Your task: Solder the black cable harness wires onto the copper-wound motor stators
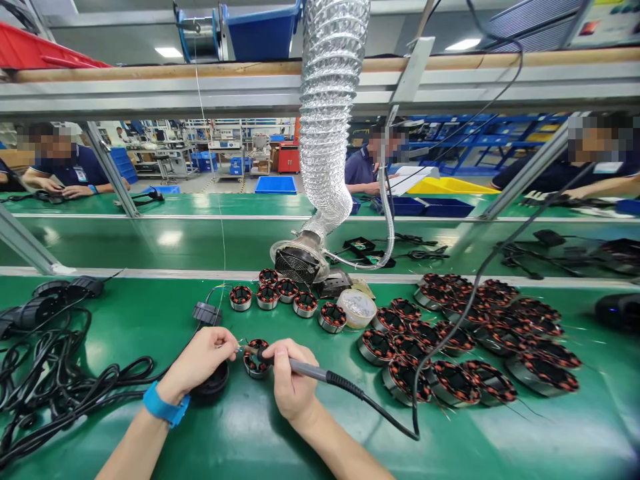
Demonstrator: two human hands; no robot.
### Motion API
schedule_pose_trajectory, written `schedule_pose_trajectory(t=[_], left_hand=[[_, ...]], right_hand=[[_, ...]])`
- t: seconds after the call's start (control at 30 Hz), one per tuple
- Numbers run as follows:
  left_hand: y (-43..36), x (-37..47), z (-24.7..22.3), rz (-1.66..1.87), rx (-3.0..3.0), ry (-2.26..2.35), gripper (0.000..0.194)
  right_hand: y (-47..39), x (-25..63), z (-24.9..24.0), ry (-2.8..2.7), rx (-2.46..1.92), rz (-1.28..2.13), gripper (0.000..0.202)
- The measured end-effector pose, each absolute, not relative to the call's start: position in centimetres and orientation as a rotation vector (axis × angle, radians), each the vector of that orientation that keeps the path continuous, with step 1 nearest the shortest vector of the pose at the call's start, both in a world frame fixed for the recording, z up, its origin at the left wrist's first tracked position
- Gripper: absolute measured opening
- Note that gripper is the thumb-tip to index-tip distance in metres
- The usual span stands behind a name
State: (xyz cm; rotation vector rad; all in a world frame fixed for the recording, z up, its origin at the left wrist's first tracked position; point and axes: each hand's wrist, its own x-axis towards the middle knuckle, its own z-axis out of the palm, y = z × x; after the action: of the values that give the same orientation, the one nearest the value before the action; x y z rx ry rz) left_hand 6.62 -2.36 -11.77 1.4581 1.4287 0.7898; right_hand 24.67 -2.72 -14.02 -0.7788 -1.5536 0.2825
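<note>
My right hand [294, 379] grips a soldering iron [307, 370] like a pen, its tip pointing left. Beneath that tip stands a small motor stator [257, 360] with orange-red copper windings and a metal rim. My left hand [213, 357] wears a blue wrist strap [165, 404]. Its thumb and forefinger pinch a thin wire [240, 348] at the stator's left edge, close to the iron's tip. The exact join is too small to make out. Under my left hand lies a round black housing [212, 385], partly hidden, with a black plastic part [207, 312] just behind.
Many stators [453, 380] crowd the right side, beside a tape roll [357, 307]. Black cables [65, 393] pile up at left. A fume duct [330, 120] with a fan [299, 263] hangs ahead. The iron's cord [415, 400] loops right. Co-workers sit across the bench.
</note>
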Motion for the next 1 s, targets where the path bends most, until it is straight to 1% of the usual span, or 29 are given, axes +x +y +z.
schedule_pose_trajectory(t=[0.23, 0.57, 1.0], left_hand=[[-2.38, 6.56, -11.82, 0.796, 1.451, 1.429, 0.024], [-2.38, 6.70, -11.70, 0.783, 1.468, 1.445, 0.025], [-2.45, 6.72, -11.48, 0.775, 1.485, 1.453, 0.028]], right_hand=[[-2.72, 24.60, -14.01, -1.555, -0.832, 0.285, 0.035], [-2.46, 24.48, -14.62, -1.491, -0.817, 0.455, 0.034], [-2.35, 24.62, -14.67, -1.420, -0.832, 0.517, 0.035]])
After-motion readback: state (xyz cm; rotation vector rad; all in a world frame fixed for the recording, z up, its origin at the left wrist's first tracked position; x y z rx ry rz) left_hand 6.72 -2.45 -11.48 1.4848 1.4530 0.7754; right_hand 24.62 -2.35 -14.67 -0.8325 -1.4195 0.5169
